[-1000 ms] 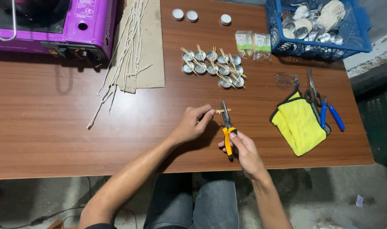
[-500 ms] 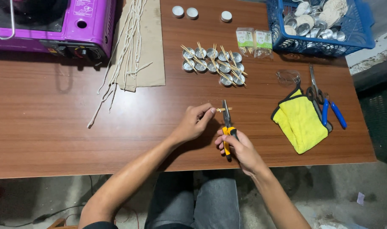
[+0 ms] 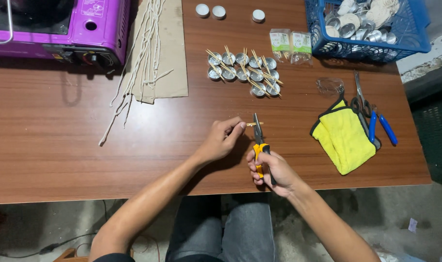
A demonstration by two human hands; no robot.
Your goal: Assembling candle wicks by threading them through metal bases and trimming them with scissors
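the wooden bench (image 3: 61, 145) fills most of the view. at its far left corner sits a purple stove (image 3: 56, 29), with a sheet of cardboard (image 3: 170, 63) beside it that carries a bundle of pale strings (image 3: 143, 53). at the far right stands a blue basket (image 3: 366, 29) full of small metal cups. a yellow cloth (image 3: 344, 138) lies near the right edge, with scissors (image 3: 360, 99) and blue-handled pliers (image 3: 383, 128) just beside it. a cluster of small tin cups (image 3: 242, 73) with sticks laid across them sits in the middle, two small packets (image 3: 291, 43) beyond it.

near the front edge, the right hand (image 3: 274, 170) has its grip closed around the yellow handles of a pair of pliers (image 3: 258, 140), whose nose points away and meets a thin stick (image 3: 254, 124). the left hand (image 3: 221, 140) pinches the stick's left end between thumb and fingertips (image 3: 240, 126), holding it level just above the bench.
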